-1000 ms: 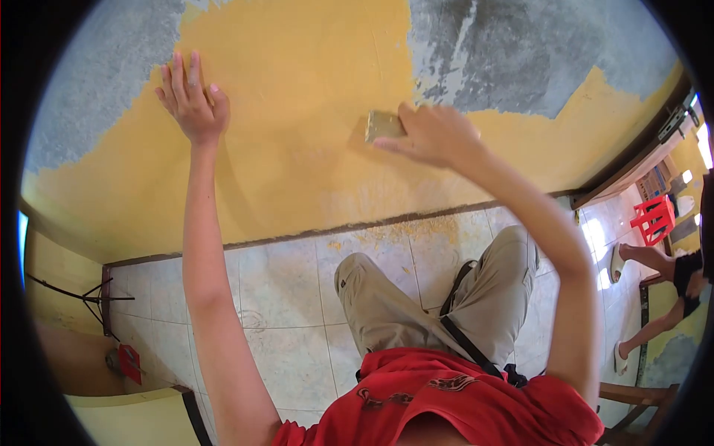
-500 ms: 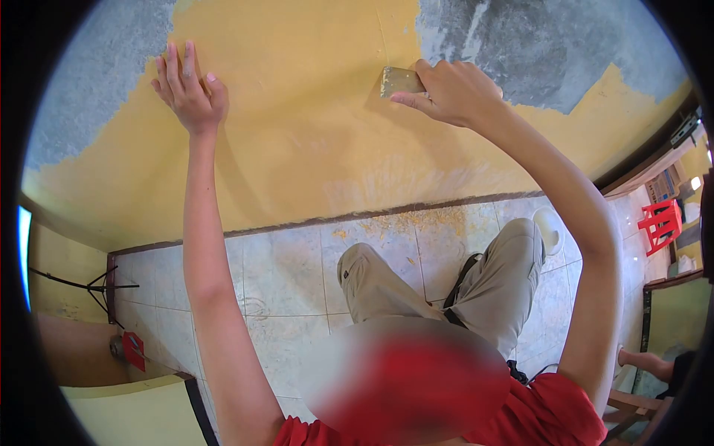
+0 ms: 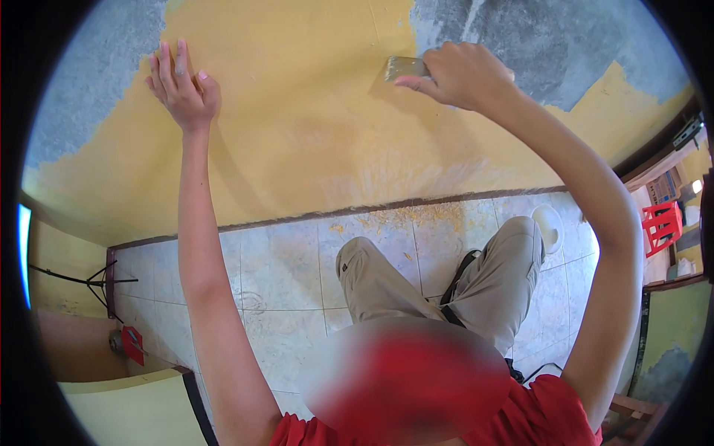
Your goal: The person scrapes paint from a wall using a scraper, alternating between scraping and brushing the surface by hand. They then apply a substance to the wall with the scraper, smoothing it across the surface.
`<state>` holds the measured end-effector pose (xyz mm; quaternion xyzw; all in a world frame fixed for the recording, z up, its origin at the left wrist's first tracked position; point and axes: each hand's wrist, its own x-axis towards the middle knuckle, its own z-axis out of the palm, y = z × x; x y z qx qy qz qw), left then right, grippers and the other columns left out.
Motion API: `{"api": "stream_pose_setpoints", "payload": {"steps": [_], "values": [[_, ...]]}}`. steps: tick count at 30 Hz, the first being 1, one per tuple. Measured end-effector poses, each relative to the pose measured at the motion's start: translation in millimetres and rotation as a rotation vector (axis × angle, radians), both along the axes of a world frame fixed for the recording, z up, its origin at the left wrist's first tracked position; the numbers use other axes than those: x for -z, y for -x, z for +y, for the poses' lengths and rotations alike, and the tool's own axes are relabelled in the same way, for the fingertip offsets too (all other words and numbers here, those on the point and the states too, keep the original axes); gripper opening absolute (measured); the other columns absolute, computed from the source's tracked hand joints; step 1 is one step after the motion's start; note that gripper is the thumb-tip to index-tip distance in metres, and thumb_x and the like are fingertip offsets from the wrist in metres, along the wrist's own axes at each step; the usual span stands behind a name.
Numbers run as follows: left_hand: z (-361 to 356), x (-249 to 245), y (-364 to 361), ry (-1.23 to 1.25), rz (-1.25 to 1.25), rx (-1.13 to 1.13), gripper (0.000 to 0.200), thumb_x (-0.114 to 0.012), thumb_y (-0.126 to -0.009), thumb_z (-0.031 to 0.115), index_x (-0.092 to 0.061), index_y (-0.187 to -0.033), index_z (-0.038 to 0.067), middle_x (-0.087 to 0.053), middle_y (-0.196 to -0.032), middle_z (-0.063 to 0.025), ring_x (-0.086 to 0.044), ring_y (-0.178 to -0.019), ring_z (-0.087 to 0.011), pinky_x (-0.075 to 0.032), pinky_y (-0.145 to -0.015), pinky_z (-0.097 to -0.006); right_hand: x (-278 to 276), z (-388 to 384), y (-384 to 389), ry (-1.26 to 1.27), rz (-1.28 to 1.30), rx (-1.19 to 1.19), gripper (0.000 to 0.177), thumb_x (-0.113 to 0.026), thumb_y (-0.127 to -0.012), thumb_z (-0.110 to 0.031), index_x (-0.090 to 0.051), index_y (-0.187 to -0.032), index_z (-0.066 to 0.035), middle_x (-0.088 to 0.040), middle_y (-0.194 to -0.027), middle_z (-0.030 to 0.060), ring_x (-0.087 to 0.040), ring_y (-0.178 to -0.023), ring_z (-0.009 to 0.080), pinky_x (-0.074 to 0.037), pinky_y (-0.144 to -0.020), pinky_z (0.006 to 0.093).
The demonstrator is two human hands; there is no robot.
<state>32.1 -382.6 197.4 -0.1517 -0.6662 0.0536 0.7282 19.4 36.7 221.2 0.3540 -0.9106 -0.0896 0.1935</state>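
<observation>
My left hand (image 3: 183,91) rests against the yellow wall (image 3: 290,97) at the upper left, fingers stretched upward, close to the edge of a bare grey patch. In my right hand (image 3: 470,76) is a scraper (image 3: 405,68), its flat blade pointing left over the yellow paint. My thumb lies along the lower side of the blade, and the handle is hidden in my fist. Beside that hand spreads a large patch of exposed grey plaster (image 3: 550,52). Thin scratch lines run down the paint above the blade.
Yellow paint flakes (image 3: 424,217) litter the tiled floor (image 3: 282,275) along the wall's base. A white container (image 3: 549,229) stands by my right knee. Farther right is a red plastic stool (image 3: 662,227). A thin black stand (image 3: 97,281) and a red object (image 3: 132,345) are at the left.
My right hand and the scraper have shifted slightly up and to the right along the wall. The left hand stays on the wall. A person's leg at the lower right is no longer visible.
</observation>
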Motion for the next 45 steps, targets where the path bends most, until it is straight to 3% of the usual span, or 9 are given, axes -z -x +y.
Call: {"api": "stream_pose_setpoints", "payload": {"steps": [10,17,19,22,25,32,34,37,45], "values": [[-3.9,0.1,-3.5,-0.008,-0.027,-0.021,0.051,-0.039,-0.092,0.029,-0.052,-0.139,0.014,-0.042,-0.149,-0.0101,-0.031,-0.142,-0.0317,-0.012,-0.118,-0.0472,-30.0,45.6,-24.6,-0.009,0.018,0.124,0.079,-0.037,-0.091,-0.072,-0.062,-0.075,0.001,-0.063,-0.07,0.0205,-0.064,-0.071,0.0398,-0.052,-0.068,0.0502],[-4.9,-1.0,-2.6,-0.002,-0.034,-0.032,0.053,-0.04,-0.09,0.026,-0.051,-0.14,0.014,-0.042,-0.149,-0.0106,-0.03,-0.143,-0.0317,-0.011,-0.118,-0.0471,-28.3,5.3,-9.7,0.076,-0.013,-0.014,0.079,-0.036,-0.09,-0.073,-0.06,-0.075,0.0,-0.062,-0.065,0.0178,-0.064,-0.062,0.0368,-0.052,-0.059,0.0466],[-5.7,0.6,-3.6,-0.002,-0.039,-0.034,0.053,-0.04,-0.09,0.025,-0.052,-0.14,0.013,-0.042,-0.149,-0.0109,-0.03,-0.143,-0.0317,-0.011,-0.118,-0.0471,-19.9,-2.1,-6.1,0.093,0.021,-0.04,0.087,-0.032,-0.089,-0.077,-0.064,-0.065,0.001,-0.062,-0.059,0.0163,-0.065,-0.059,0.035,-0.054,-0.056,0.0452],[-3.9,0.8,-3.5,0.005,-0.035,-0.029,0.053,-0.04,-0.09,0.025,-0.052,-0.139,0.012,-0.042,-0.149,-0.011,-0.03,-0.143,-0.0319,-0.012,-0.118,-0.0471,-18.7,-7.5,-1.4,0.096,-0.003,-0.034,0.088,-0.032,-0.088,-0.078,-0.063,-0.063,0.001,-0.062,-0.059,0.016,-0.065,-0.058,0.0344,-0.054,-0.055,0.0444],[-3.0,0.2,-3.7,0.007,-0.033,-0.034,0.052,-0.04,-0.09,0.025,-0.052,-0.139,0.011,-0.042,-0.148,-0.0112,-0.031,-0.142,-0.0325,-0.013,-0.118,-0.0472,-22.2,-6.2,2.5,0.051,-0.037,-0.014,0.079,-0.035,-0.089,-0.075,-0.06,-0.075,-0.001,-0.062,-0.063,0.0165,-0.064,-0.06,0.035,-0.053,-0.056,0.0447],[-2.2,-1.4,0.2,0.013,-0.024,-0.03,0.052,-0.04,-0.09,0.026,-0.053,-0.138,0.01,-0.043,-0.147,-0.013,-0.031,-0.142,-0.0334,-0.014,-0.118,-0.0477,-14.9,-4.2,14.5,0.063,0.057,-0.121,0.08,-0.035,-0.088,-0.076,-0.061,-0.075,-0.001,-0.06,-0.06,0.0155,-0.064,-0.056,0.0335,-0.053,-0.052,0.0427],[-0.6,-0.1,-1.4,0.016,-0.022,-0.03,0.051,-0.039,-0.091,0.026,-0.054,-0.137,0.008,-0.044,-0.146,-0.0138,-0.032,-0.141,-0.0337,-0.014,-0.118,-0.048,-14.1,-7.0,12.3,0.083,0.058,-0.092,0.087,-0.034,-0.086,-0.079,-0.064,-0.06,-0.002,-0.062,-0.057,0.0148,-0.065,-0.056,0.0337,-0.053,-0.052,0.0419],[-2.5,-0.1,-3.0,0.031,-0.03,-0.085,0.051,-0.038,-0.095,0.03,-0.052,-0.138,0.006,-0.043,-0.146,-0.0158,-0.033,-0.14,-0.0372,-0.022,-0.114,-0.049,-15.4,-6.0,9.6,0.072,0.077,-0.079,0.086,-0.034,-0.086,-0.079,-0.065,-0.059,-0.002,-0.062,-0.058,0.0149,-0.065,-0.056,0.0335,-0.054,-0.052,0.0412],[-3.2,-0.7,-1.3,0.033,-0.026,-0.064,0.051,-0.038,-0.095,0.031,-0.052,-0.138,0.007,-0.043,-0.147,-0.0147,-0.032,-0.14,-0.0363,-0.02,-0.115,-0.0485,-32.4,20.6,9.6,-0.031,0.104,-0.033,0.077,-0.039,-0.088,-0.074,-0.062,-0.072,-0.002,-0.062,-0.061,0.016,-0.064,-0.057,0.0338,-0.053,-0.052,0.0429]]}}
